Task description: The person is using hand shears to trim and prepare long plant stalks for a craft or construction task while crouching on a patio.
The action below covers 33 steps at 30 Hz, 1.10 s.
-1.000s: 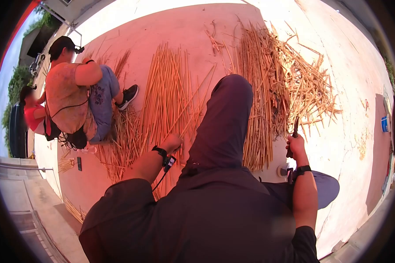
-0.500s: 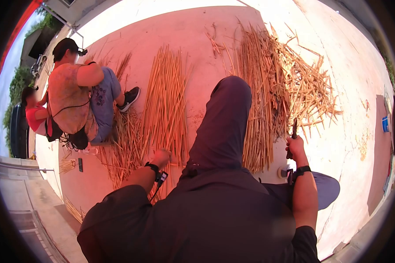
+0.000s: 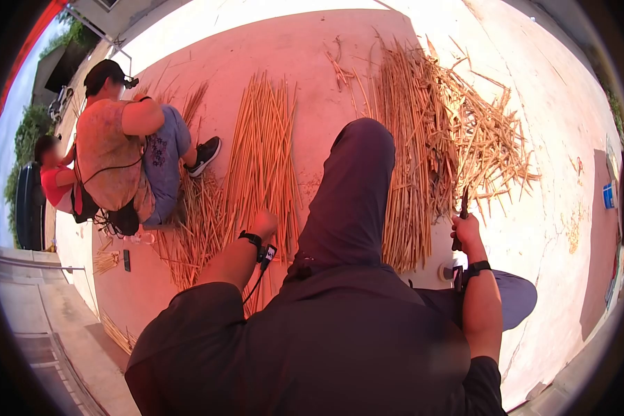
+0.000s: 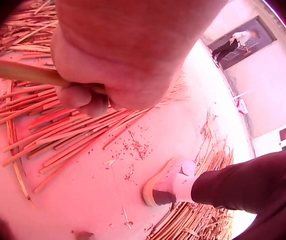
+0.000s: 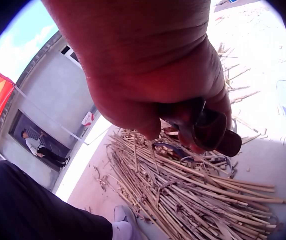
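My left hand is over the near end of the middle pile of stalks. In the left wrist view, its curled fingers grip a pale, dry stalk that sticks out to the left; the gripped part is hidden in the fist. Off to the right, my right hand holds dark pruning shears, tip pointing away from me. The right wrist view shows the handle ends below the palm and a dark curved blade beyond the fingers, over another stalk pile.
My raised knee stands between the middle pile and the right-hand pile. Husks and broken stalks spread beyond it. Two people sit at left, the nearer one with a shoe beside the stalks. A phone-like dark object lies on the ground.
The long stalk that slanted up from my left hand is gone from there. That hand went left and back to the middle pile, then slightly right and forward. My right hand stays nearly still.
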Each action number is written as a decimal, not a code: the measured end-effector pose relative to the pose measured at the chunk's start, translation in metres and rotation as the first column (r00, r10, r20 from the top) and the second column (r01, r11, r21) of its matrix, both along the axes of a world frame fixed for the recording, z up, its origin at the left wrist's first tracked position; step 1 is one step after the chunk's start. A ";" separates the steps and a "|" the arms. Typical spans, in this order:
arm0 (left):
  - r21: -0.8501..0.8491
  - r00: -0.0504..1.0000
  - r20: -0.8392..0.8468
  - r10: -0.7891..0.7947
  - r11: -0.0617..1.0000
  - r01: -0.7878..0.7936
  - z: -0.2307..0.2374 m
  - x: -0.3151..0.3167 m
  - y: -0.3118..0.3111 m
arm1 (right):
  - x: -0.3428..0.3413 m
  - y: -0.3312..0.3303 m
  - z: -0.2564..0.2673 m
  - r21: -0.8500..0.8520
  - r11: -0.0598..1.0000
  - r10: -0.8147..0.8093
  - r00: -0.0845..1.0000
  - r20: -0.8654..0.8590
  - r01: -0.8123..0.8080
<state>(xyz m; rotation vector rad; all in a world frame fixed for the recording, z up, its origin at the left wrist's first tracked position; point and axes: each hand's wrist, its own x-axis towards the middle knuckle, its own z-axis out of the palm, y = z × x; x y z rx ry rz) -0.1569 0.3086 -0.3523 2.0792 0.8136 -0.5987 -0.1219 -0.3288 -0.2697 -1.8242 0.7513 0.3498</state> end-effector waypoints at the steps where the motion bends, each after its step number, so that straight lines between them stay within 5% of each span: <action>1: -0.011 0.999 -0.047 0.021 1.000 -0.022 0.018 0.007 -0.006 | 0.000 0.000 -0.001 0.001 1.000 0.001 1.000 -0.006 -0.001; 5: -0.028 0.995 -0.037 0.088 0.996 -0.089 0.059 0.010 -0.022 | 0.000 -0.001 -0.001 -0.009 1.000 -0.008 1.000 -0.003 0.008; 8: -0.033 0.972 0.098 0.216 0.976 -0.213 0.038 -0.001 -0.021 | 0.001 -0.003 -0.007 -0.017 1.000 0.024 1.000 0.007 -0.024; 12: -0.043 0.975 0.211 0.061 0.998 -0.053 0.014 -0.027 -0.021 | 0.001 -0.001 -0.003 -0.039 0.999 0.029 0.999 -0.027 -0.030; 15: -0.136 0.997 -0.056 0.051 0.989 -0.058 0.049 -0.045 -0.050 | 0.002 0.000 -0.003 -0.049 0.998 0.039 0.999 -0.035 -0.040; 21: -0.066 0.956 -0.191 0.224 0.969 -0.240 0.046 -0.100 -0.035 | 0.002 0.000 -0.006 -0.048 0.998 0.044 0.998 -0.050 -0.046; 33: -0.177 0.969 -0.128 0.211 0.956 -0.232 0.038 -0.121 -0.013 | 0.004 0.000 -0.009 -0.055 0.995 0.080 0.996 -0.049 -0.082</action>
